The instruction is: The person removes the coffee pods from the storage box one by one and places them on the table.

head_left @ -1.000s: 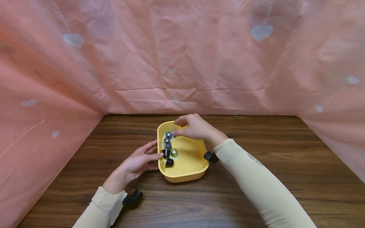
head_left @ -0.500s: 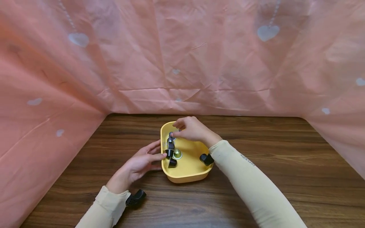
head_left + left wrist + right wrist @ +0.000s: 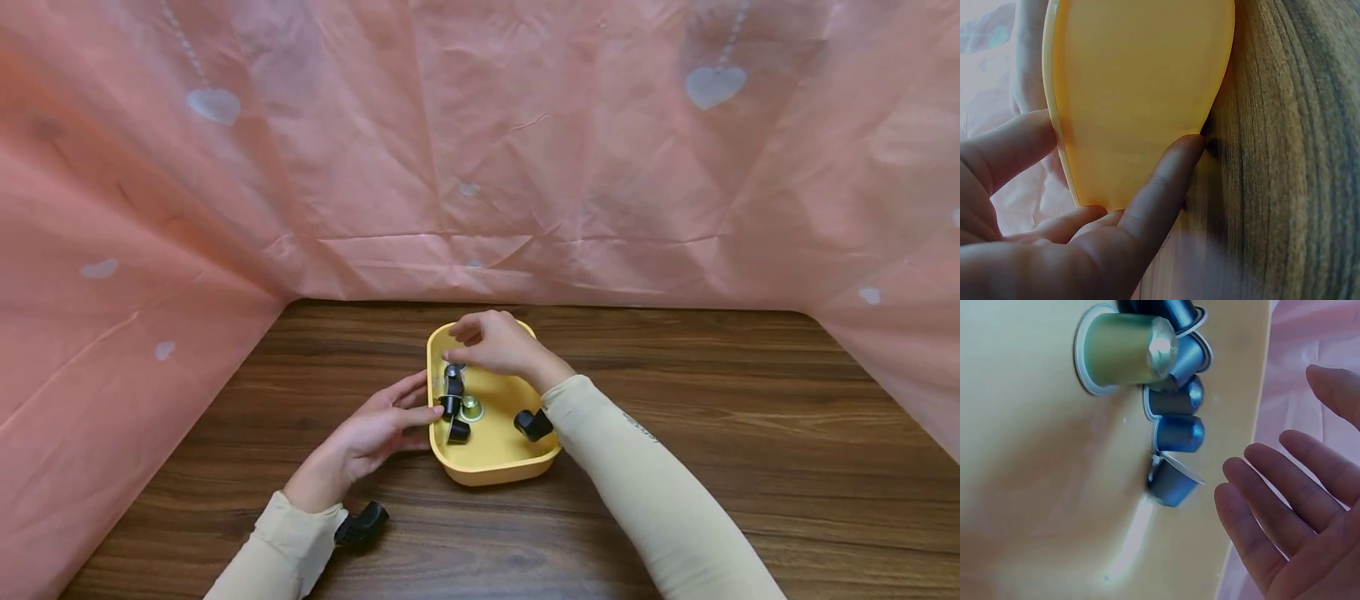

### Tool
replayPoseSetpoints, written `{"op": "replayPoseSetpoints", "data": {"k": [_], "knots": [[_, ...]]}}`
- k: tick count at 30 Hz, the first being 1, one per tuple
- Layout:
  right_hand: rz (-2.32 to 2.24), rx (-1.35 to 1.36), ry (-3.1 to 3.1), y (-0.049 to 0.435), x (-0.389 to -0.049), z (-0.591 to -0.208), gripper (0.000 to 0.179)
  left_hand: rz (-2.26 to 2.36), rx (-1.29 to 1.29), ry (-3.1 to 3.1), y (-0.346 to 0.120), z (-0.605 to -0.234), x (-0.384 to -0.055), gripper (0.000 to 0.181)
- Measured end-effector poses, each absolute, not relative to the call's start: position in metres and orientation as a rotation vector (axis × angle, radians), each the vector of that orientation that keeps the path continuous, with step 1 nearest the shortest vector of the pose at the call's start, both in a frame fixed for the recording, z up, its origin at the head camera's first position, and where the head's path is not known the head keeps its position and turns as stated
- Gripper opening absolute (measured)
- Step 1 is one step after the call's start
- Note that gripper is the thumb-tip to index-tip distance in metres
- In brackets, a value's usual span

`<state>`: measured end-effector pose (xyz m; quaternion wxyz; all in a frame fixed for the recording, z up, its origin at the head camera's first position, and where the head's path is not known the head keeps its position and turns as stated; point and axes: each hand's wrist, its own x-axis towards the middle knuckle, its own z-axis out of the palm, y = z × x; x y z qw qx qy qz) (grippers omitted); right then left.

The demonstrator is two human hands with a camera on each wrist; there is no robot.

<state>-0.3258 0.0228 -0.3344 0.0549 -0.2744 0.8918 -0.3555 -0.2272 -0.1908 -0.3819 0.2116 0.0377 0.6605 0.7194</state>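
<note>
In the head view, several coffee capsules (image 3: 452, 406) lie along the left side inside a yellow tray (image 3: 495, 475). My left hand (image 3: 375, 429) holds that side, with the thumb over the rim and the fingers against the outer wall. Over the tray's far part, my right hand (image 3: 498, 343) hovers with loosely bent fingers and hides some of the capsules. The right wrist view shows this hand (image 3: 1304, 506) holding nothing, its fingertips beside the tray's wall. There, a green-gold capsule (image 3: 1119, 350) stands on its rim, near blue-grey capsules (image 3: 1179, 434) in a row.
The tray stands on a dark wooden table (image 3: 712, 400). Pink cloth (image 3: 480, 150) with pale hearts hangs behind the table and along both sides. A black device (image 3: 363, 525) sticks out at the left wrist, and another (image 3: 532, 425) at the right wrist overlaps the tray.
My right hand has shifted left across the tray, covering the farthest capsules. My left hand keeps its hold. The whole scene has slid slightly right in the head view.
</note>
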Motion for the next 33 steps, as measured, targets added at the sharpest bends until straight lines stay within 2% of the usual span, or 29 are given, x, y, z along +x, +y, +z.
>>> {"op": "replayPoseSetpoints", "data": {"k": [12,33], "knots": [[-1.166,-0.77,2.7,0.016,-0.328,-0.349,0.04,2.008,0.115,1.828,-0.19,-0.384,-0.229,0.079],[-1.019,-0.763,2.761,0.012,-0.33,-0.352,0.043,2.028,0.084,1.837,-0.193,-0.386,-0.231,0.08]]}}
